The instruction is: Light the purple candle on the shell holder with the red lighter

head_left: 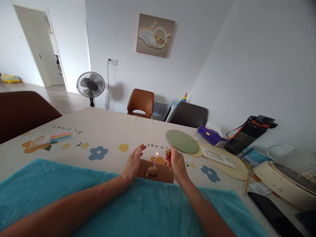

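Observation:
A thin purple candle (155, 160) stands upright with a small flame at its top. It is stuck in a small brown lump (151, 171) that looks like a piece of bread or pastry. Under the lump lies a flat brown board (165, 176), partly covered by the turquoise towel. To the left of the candle, my left hand (133, 163) is held edge-on with fingers stretched out, touching nothing visible. My right hand (176, 161), to the right of the flame, is wrapped round a red lighter (168, 155) with a brass-coloured top. No flame shows at the lighter.
A turquoise towel (111, 210) covers the near table edge. Colourful candles (59, 137) in a clear pack lie left. On the right are a green placemat (182, 141), a purple tissue pack (209, 135), a black bottle (247, 133), a cream appliance (278, 184) and a phone (274, 214).

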Action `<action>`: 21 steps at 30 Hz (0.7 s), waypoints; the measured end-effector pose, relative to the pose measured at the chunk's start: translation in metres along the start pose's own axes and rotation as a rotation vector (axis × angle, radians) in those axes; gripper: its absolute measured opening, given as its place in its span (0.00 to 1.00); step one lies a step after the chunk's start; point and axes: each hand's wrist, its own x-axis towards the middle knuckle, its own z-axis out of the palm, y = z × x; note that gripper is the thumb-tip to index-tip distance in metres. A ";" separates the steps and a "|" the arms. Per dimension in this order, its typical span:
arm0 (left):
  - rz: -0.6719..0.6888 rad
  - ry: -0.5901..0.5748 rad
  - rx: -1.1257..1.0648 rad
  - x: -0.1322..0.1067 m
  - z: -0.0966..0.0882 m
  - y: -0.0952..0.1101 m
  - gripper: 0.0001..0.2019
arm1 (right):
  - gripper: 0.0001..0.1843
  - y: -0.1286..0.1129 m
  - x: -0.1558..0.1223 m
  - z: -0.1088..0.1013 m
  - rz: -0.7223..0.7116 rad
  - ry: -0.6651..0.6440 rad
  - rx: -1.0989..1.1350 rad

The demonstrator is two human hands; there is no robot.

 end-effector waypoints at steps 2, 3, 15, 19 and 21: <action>-0.004 -0.002 -0.004 0.000 0.000 0.000 0.23 | 0.27 0.007 0.012 -0.010 0.066 0.107 0.204; -0.006 -0.003 -0.005 0.000 0.000 0.001 0.23 | 0.27 0.012 0.019 -0.017 0.065 0.160 0.288; 0.006 -0.001 -0.019 0.000 0.000 -0.005 0.22 | 0.17 0.063 0.059 -0.062 -0.019 0.558 0.335; 0.011 0.002 -0.036 -0.001 0.000 -0.003 0.22 | 0.19 0.065 0.058 -0.061 -0.018 0.547 0.354; 0.013 0.002 -0.035 -0.001 0.000 -0.003 0.22 | 0.19 0.065 0.058 -0.062 -0.011 0.544 0.361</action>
